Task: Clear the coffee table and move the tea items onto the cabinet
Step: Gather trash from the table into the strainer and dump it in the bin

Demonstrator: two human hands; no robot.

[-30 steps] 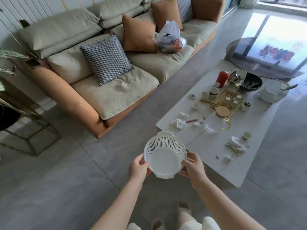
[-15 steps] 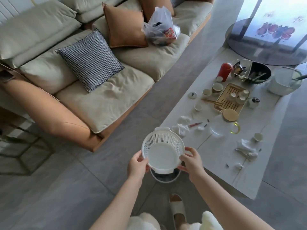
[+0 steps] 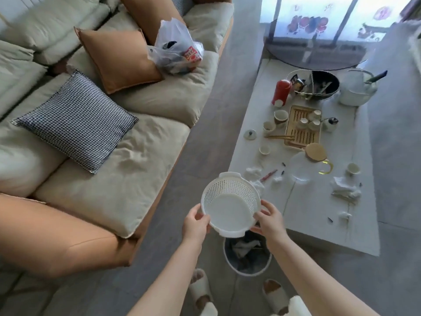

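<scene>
A white perforated basket (image 3: 230, 204) hangs empty over the floor, gripped at its rim by my left hand (image 3: 195, 223) and my right hand (image 3: 268, 221). Just to its right lies the white coffee table (image 3: 309, 208). On it are a bamboo tea tray (image 3: 301, 126) with small cups (image 3: 314, 119), loose cups (image 3: 268, 127), a lid (image 3: 250, 134), a glass pitcher (image 3: 306, 165) with a wooden lid, a red canister (image 3: 282, 91), and crumpled tissues (image 3: 345, 190). No cabinet is in view.
A waste bin (image 3: 247, 255) with rubbish stands on the floor under the basket, by my slippered feet. A beige and orange sofa (image 3: 109, 137) fills the left. A dark bowl (image 3: 319, 84) and a white bucket (image 3: 356, 90) sit at the table's far end.
I have walked closer to the coffee table with the basket in both hands. The waste bin has come into view below the basket.
</scene>
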